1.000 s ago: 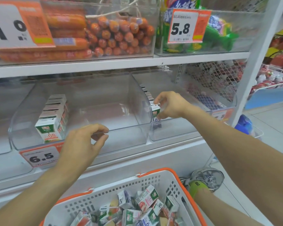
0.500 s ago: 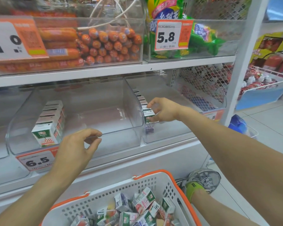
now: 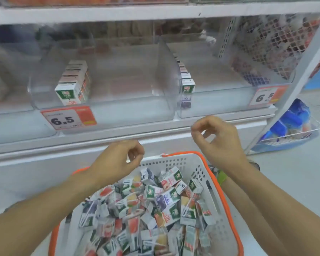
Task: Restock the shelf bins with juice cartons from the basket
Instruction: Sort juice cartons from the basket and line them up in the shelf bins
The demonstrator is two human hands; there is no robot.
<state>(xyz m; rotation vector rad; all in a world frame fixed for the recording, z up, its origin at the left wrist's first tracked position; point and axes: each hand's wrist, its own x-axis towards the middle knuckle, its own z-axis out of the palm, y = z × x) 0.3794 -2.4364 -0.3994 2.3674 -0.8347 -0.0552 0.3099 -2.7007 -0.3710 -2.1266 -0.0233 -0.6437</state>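
While above basket (image 3: 177,160), left hand (image 3: 116,161), right hand (image 3: 218,141) empty.

Bright, even light; soft motion blur, edges bowed by wide-angle.

Both hands are hovering over the basket (image 3: 175,160), holding nothing. The left hand (image 3: 116,159) is hanging with fingers (image 3: 137,154) loosely curled just above the heaped cartons (image 3: 155,206). The right hand (image 3: 220,143) is floating higher, its fingers (image 3: 198,128) curled inward, just below the shelf (image 3: 118,132) edge. Beyond the left fingers, the left bin (image 3: 118,109) is showing a short row of cartons (image 3: 72,87) at its left side. Above the right fingers, the right bin (image 3: 220,102) is carrying a row (image 3: 187,82) along its left wall.
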